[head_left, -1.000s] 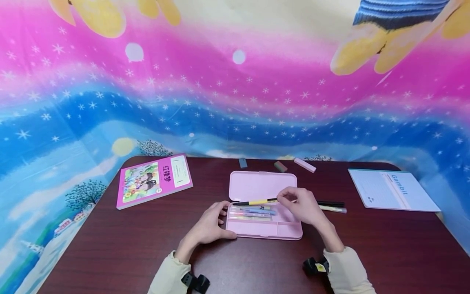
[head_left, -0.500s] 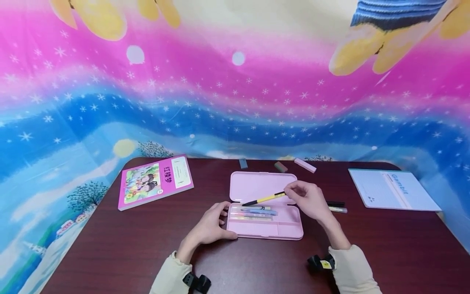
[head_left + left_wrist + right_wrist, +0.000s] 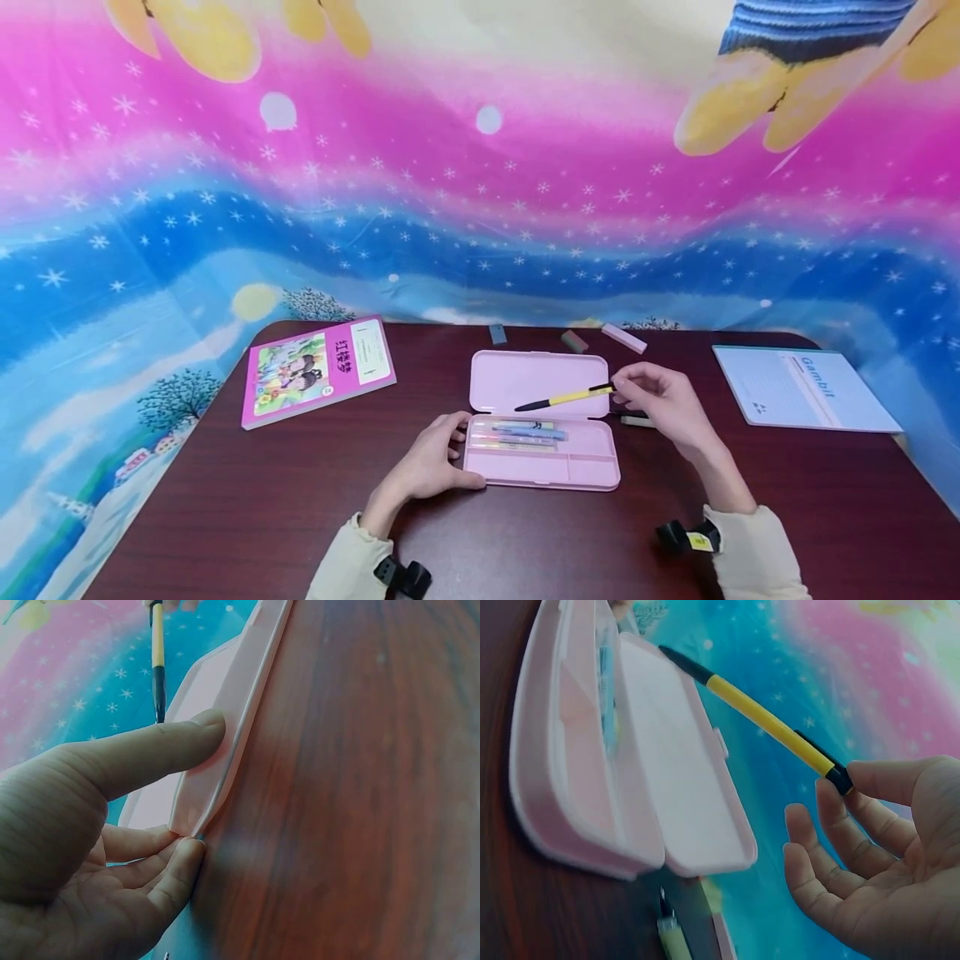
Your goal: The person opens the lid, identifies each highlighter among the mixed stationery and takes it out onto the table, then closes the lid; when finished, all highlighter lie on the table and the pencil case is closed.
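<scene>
A dark wooden surface (image 3: 225,500) with rounded far corners is seen. An open pink pencil case (image 3: 540,417) is laid at its middle. A pink book (image 3: 318,369) is placed at the far left, and a pale blue notebook (image 3: 804,387) at the far right. Three small erasers, grey (image 3: 497,334), dark (image 3: 574,340) and pink (image 3: 624,337), are lined near the far edge. Pens (image 3: 636,417) are partly hidden just right of the case.

Right hand (image 3: 660,400) pinches yellow pen (image 3: 566,397)
</scene>
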### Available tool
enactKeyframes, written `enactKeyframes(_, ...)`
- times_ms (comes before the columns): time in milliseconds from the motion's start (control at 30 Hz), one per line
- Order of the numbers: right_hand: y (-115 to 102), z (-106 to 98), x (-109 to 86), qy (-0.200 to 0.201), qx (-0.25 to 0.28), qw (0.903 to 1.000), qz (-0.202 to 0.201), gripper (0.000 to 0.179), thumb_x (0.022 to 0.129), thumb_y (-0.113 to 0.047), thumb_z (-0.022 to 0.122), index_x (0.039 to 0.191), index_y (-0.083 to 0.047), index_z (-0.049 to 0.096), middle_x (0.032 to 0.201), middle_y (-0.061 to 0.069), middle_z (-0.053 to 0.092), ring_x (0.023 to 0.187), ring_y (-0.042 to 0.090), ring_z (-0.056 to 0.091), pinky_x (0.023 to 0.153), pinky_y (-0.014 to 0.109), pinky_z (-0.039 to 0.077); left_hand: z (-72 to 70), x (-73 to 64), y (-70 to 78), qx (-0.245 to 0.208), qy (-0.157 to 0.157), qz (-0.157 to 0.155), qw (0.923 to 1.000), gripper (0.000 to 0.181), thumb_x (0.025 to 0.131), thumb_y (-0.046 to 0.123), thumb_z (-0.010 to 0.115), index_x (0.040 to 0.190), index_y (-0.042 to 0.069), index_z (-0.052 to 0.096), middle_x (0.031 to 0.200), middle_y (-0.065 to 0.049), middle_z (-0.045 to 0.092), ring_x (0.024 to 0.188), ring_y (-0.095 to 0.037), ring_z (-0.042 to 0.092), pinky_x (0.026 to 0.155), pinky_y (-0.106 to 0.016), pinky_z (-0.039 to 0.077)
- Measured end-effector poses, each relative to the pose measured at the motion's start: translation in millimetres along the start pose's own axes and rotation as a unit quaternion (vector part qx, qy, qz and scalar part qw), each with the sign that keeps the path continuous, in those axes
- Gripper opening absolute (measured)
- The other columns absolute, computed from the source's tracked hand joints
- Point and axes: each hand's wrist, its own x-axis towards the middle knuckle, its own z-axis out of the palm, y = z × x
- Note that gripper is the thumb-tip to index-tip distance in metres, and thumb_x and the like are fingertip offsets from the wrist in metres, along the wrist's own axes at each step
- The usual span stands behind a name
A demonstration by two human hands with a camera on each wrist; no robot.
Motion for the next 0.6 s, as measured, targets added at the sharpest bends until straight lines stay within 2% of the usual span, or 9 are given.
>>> enactKeyframes(133,6.4,-11.1,-6.5,0.012,0.000,0.9999,0.000,0.029,0.095,-0.016,0.061,0.109,0.010,0.062,0.097,0.021,0.067,0.081,0.023,0.068,0.073,0.028,0.055,0.3,0.8,0.3,-0.004,-0.001,-0.003,1.0000,0.082,0.065,0.022,0.089,0.131,-0.001,0.047,0.116,-0.011,0.050,0.096,-0.019,0.051,0.077,-0.030,0.049)
enactKeyframes(400,27.6,-44.0,-20.4,0.042,-0.011,0.9989,0.019,0.035,0.097,-0.023,0.058,0.110,0.010,0.059,0.090,0.006,0.069,0.080,0.015,0.067,0.071,0.027,0.055,-0.4,0.9,1.6,-0.008,0.000,0.000,1.0000,0.082,0.064,0.022,0.089,0.130,-0.001,0.047,0.115,-0.011,0.050,0.096,-0.019,0.051,0.077,-0.030,0.049)
enactKeyframes(600,40.5,-73.7,-33.6,0.054,-0.005,0.9976,0.044,0.029,0.096,-0.026,0.058,0.107,0.002,0.062,0.088,-0.003,0.070,0.079,0.011,0.067,0.070,0.024,0.055,0.6,0.7,0.3,-0.007,0.001,-0.002,1.0000,0.082,0.064,0.022,0.090,0.130,-0.001,0.047,0.116,-0.011,0.050,0.096,-0.019,0.051,0.077,-0.029,0.049)
